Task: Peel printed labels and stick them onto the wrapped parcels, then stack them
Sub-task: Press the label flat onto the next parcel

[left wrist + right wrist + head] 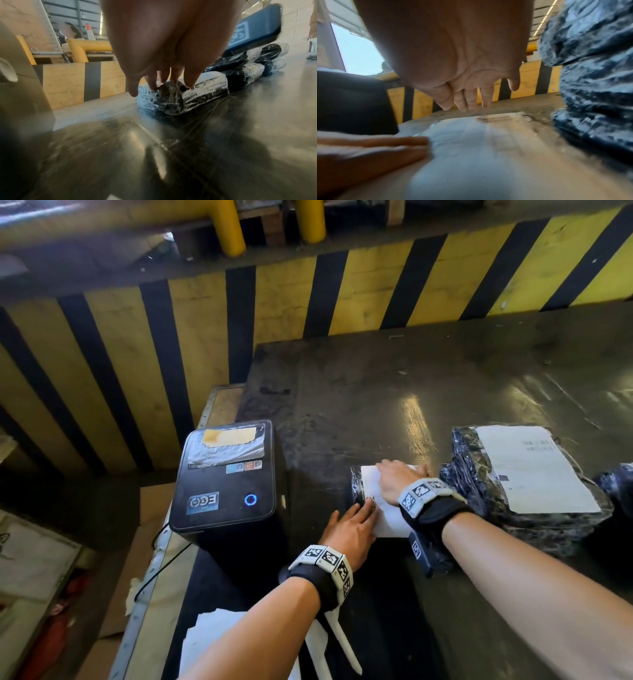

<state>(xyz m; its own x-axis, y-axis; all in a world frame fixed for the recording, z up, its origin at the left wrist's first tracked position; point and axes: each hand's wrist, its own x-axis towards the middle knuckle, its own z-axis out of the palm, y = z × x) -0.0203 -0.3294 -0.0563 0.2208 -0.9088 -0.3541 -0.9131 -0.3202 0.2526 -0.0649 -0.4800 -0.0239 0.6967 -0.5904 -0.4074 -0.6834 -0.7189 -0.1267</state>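
Two parcels are in play as far as I can see. One bigger stack of black, film-wrapped bundles (486, 501) sits to the right on the dark, scuffed metal table (394, 392) and already wears a large white printed label (534, 470) on top, so I'd call that one done. Second one, a smaller black parcel in shiny stretch film (171, 101), lies just left of that stack, near the table's front edge, and it's getting its white paper label (376, 501) pressed on right now.

So my guess is we're mid-task: label is down on this parcel and being smoothed, and stacking it is what's left. Another dark wrapped lump (620, 484) pokes in at the far right edge; can't tell if it's labelled.

Hands: left hand (352, 529) lies flat on the near left corner of the label, fingers straight and close together, tips reaching over the parcel's rounded end in the left wrist view. Right hand (399, 479) is palm-down across the far part of the label, fingers straight and slightly spread, nothing pinched. Both forearms reach in from the lower edge, wrists low.

Black boxy label printer with a glowing blue ring button (226, 477) sits just left of the parcel, and loose white backing sheets (212, 635) lie by the left forearm.
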